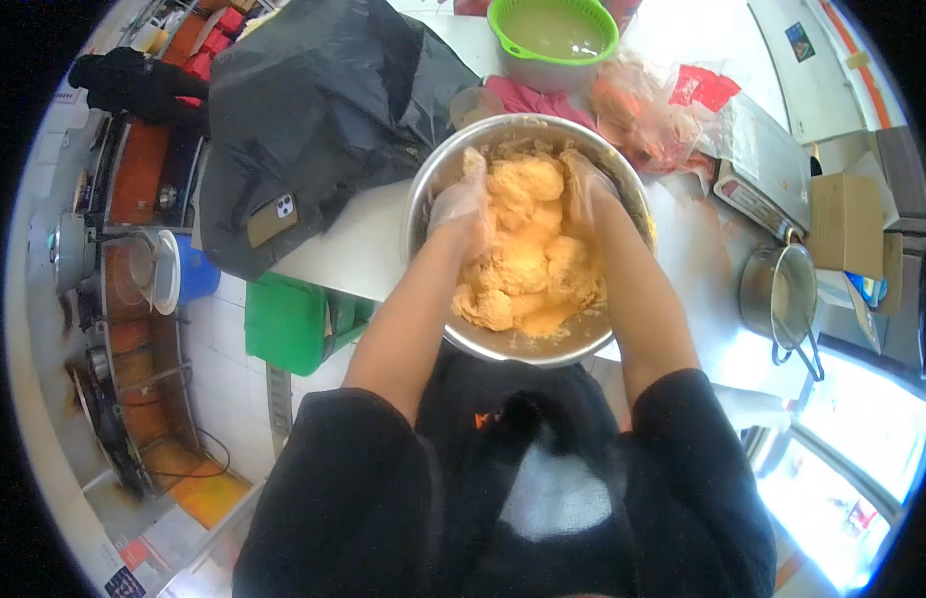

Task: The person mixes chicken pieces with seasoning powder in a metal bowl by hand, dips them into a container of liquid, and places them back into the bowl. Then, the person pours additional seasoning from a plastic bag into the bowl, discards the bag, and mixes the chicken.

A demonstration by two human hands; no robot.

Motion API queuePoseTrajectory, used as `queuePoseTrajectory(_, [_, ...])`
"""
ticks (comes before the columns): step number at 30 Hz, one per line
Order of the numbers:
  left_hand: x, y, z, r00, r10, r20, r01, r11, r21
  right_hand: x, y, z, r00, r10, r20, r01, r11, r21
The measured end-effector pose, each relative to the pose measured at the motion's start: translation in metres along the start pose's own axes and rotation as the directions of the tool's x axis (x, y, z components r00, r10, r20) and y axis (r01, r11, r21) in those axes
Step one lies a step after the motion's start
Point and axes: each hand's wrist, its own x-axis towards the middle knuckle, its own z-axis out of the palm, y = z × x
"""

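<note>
A large round steel bowl (523, 351) holds a pile of lumpy pieces coated in orange flour or batter (528, 264), which look like breaded chicken. My left hand (465, 204), in a clear plastic glove, lies along the left side of the pile with its fingers stretched toward the far rim. Against the right side rests my right hand (589, 189), gloved too, its fingers extended and partly hidden by the wrist and the pieces. Both hands are inside the bowl, touching the coated pieces, and no single piece is visibly gripped.
Behind the bowl stands a green colander (555, 55) in a basin of cloudy liquid. A black plastic sheet (313, 110) with a phone (274, 219) lies left. Plastic bags (647, 115), a scale (762, 169) and a steel pot (779, 289) are right. Below left is a green bin (289, 324).
</note>
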Motion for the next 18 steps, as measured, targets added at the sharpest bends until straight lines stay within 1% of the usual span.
queuePoseTrajectory(1, [-0.029, 0.019, -0.002, 0.969, 0.050, 0.243, 0.019, 0.962, -0.271, 0.002, -0.006, 0.009, 0.998, 0.056, 0.036, -0.061, 0.985, 0.163])
queuePoseTrajectory(2, [-0.017, 0.021, -0.001, 0.968, 0.068, 0.240, 0.002, 0.960, -0.280, 0.004, -0.012, 0.017, 0.993, 0.084, 0.078, -0.104, 0.945, 0.311])
queuePoseTrajectory(3, [0.002, 0.021, 0.002, 0.965, 0.101, 0.244, -0.078, 0.992, -0.102, 0.005, -0.020, 0.026, 0.989, 0.092, 0.118, -0.134, 0.893, 0.429])
queuePoseTrajectory(4, [0.008, 0.026, 0.002, 0.961, 0.128, 0.246, -0.152, 0.985, 0.080, 0.006, -0.027, 0.035, 0.984, 0.088, 0.153, -0.156, 0.840, 0.520])
queuePoseTrajectory(5, [0.011, 0.027, 0.010, 0.985, 0.073, 0.156, -0.095, 0.986, 0.140, 0.005, -0.031, 0.043, 0.980, 0.084, 0.183, -0.179, 0.779, 0.601])
queuePoseTrajectory(6, [0.031, 0.020, 0.009, 0.985, 0.073, 0.155, -0.095, 0.985, 0.142, 0.006, -0.033, 0.049, 0.975, 0.086, 0.207, -0.206, 0.708, 0.675])
queuePoseTrajectory(7, [0.064, 0.005, 0.014, 0.938, 0.097, 0.333, -0.083, 0.995, -0.056, 0.004, -0.033, 0.050, 0.972, 0.094, 0.217, -0.228, 0.625, 0.747])
queuePoseTrajectory(8, [0.080, -0.013, 0.018, 0.858, 0.139, 0.494, -0.015, 0.969, -0.246, 0.003, -0.028, 0.048, 0.967, 0.113, 0.228, -0.253, 0.517, 0.818])
queuePoseTrajectory(9, [0.043, 0.003, 0.012, 0.869, 0.140, 0.475, 0.055, 0.926, -0.374, 0.000, -0.020, 0.044, 0.963, 0.136, 0.232, -0.267, 0.393, 0.880])
queuePoseTrajectory(10, [-0.007, 0.024, -0.001, 0.861, 0.238, 0.449, -0.034, 0.908, -0.417, -0.005, -0.013, 0.039, 0.963, 0.157, 0.221, -0.259, 0.293, 0.920])
queuePoseTrajectory(11, [-0.032, 0.046, -0.012, 0.905, 0.234, 0.355, -0.186, 0.969, -0.164, -0.001, 0.000, 0.022, 0.964, 0.061, 0.260, -0.254, 0.509, 0.822])
queuePoseTrajectory(12, [-0.044, 0.051, -0.021, 0.930, 0.251, 0.268, -0.291, 0.949, 0.120, -0.020, -0.008, 0.016, 0.980, 0.032, 0.196, -0.161, 0.703, 0.693])
queuePoseTrajectory(13, [-0.045, 0.043, -0.021, 0.910, 0.298, 0.288, -0.265, 0.953, -0.149, -0.041, -0.024, 0.012, 0.995, -0.018, 0.099, -0.033, 0.874, 0.485])
queuePoseTrajectory(14, [-0.041, 0.037, -0.020, 0.892, 0.351, 0.284, -0.218, 0.886, -0.410, -0.059, -0.036, 0.007, 0.998, -0.064, 0.029, 0.054, 0.959, 0.280])
queuePoseTrajectory(15, [-0.010, 0.013, -0.018, 0.787, 0.550, 0.281, -0.432, 0.815, -0.386, -0.072, -0.049, 0.003, 0.993, -0.116, -0.022, 0.118, 0.991, 0.061])
queuePoseTrajectory(16, [0.021, -0.012, -0.015, 0.641, 0.721, 0.263, -0.620, 0.688, -0.377, -0.083, -0.062, -0.002, 0.986, -0.156, -0.059, 0.148, 0.981, -0.122])
queuePoseTrajectory(17, [-0.018, 0.008, -0.024, 0.851, 0.490, 0.187, -0.430, 0.856, -0.288, -0.091, -0.073, -0.008, 0.979, -0.189, -0.082, 0.161, 0.950, -0.267])
queuePoseTrajectory(18, [-0.044, 0.019, -0.030, 0.973, 0.219, 0.080, -0.196, 0.955, -0.221, -0.093, -0.081, -0.011, 0.973, -0.209, -0.102, 0.156, 0.910, -0.383])
